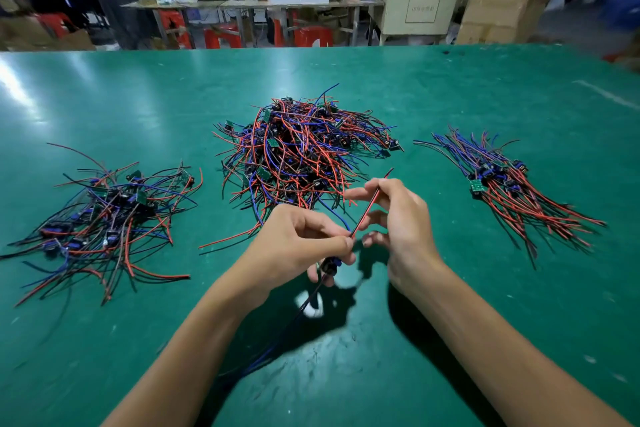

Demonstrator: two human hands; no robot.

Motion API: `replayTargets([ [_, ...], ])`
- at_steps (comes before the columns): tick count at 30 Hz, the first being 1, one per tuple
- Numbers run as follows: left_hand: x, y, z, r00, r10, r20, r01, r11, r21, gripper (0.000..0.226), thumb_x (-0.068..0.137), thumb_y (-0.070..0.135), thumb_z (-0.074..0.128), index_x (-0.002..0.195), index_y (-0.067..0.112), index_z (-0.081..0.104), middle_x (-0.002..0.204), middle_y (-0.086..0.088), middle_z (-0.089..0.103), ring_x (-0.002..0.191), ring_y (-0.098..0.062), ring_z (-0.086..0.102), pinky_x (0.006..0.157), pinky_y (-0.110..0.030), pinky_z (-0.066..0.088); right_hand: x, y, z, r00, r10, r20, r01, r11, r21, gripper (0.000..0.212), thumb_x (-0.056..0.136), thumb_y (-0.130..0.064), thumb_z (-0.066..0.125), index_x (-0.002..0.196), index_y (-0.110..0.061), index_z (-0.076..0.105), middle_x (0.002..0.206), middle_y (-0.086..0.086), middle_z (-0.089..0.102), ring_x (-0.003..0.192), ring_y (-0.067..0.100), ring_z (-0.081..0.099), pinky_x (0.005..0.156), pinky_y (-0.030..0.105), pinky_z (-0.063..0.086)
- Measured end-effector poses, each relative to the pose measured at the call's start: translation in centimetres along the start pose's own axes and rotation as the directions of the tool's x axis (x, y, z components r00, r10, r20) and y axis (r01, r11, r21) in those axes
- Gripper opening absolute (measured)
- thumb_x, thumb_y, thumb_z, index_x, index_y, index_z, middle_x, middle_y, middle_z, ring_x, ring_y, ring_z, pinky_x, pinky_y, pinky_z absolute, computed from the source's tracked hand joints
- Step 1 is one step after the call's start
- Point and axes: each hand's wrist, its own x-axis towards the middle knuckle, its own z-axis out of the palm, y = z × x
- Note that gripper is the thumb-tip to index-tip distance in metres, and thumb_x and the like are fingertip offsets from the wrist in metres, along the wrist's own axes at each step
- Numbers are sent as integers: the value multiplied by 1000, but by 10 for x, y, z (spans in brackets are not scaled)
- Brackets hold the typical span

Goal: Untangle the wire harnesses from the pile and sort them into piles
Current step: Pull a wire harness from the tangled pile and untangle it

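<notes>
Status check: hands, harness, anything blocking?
Left hand and right hand both pinch one harness, lifted clear of the middle pile. Side piles apart. Nothing blocking.

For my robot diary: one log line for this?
left hand: pinches harness | right hand: pinches its red wire | piles: three | table

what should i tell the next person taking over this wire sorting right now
Left hand pinches one harness near its black connector; right hand pinches its red wire higher up.
Tangled pile sits at table centre, still large.
Left pile is loose and messy; right pile lies neatly aligned.
Done: some harnesses sorted to both sides.
Left: place the held harness, then work through the centre pile on the green table.
</notes>
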Motion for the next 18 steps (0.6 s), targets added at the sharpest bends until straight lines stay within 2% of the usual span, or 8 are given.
replayTargets([
  [3,-1,1,-1,999,-18,45,18,1000,-3,9,79,9,79,70,10,78,73,-14,76,43,-19,63,40,-19,45,7,-6,-8,982,171,80,-180,976,123,18,95,-23,48,79,-22,57,86,-1,78,49,12,46,41,20,37],
  [6,-2,0,-5,999,-18,44,18,1000,18,18,87,0,74,73,10,78,71,-12,76,45,-15,63,41,-18,45,13,-11,-17,918,333,214,-379,897,228,17,90,-20,50,73,-23,55,73,-6,72,42,11,40,39,19,31],
  [9,-1,0,-8,1000,-10,24,10,1000,9,12,87,2,74,77,7,79,73,-11,77,56,-11,66,43,-18,45,14,-14,-21,901,344,265,-414,864,286,17,90,-21,52,74,-22,56,70,-7,69,41,11,39,38,19,31],
  [12,-2,0,-10,1000,-11,-5,11,999,-49,5,86,11,76,85,8,80,81,-12,78,60,-12,67,46,-17,47,13,-14,-19,955,176,239,-224,956,191,21,99,-31,50,86,-23,65,78,-4,74,45,10,46,41,19,36],
  [14,-1,-1,-13,999,-12,-41,8,994,-107,8,85,15,77,90,10,80,85,-12,78,59,-12,67,48,-18,48,11,-12,-15,964,32,263,-47,998,50,34,102,-41,47,90,-23,73,87,-1,77,49,11,52,44,19,36],
  [16,0,-1,-14,997,-18,-70,6,987,-159,13,82,21,78,92,13,81,88,-12,78,60,-12,66,51,-17,50,5,-9,-9,934,-100,342,156,978,-138,35,103,-41,50,88,-26,78,88,0,78,53,13,57,46,19,37],
  [18,0,-2,-16,997,-18,-77,4,983,-183,21,77,31,77,93,18,82,89,-12,78,64,-12,66,56,-18,52,-1,-3,-4,884,-223,411,338,911,-234,28,102,-31,57,88,-22,79,80,1,75,57,12,61,46,17,39],
])
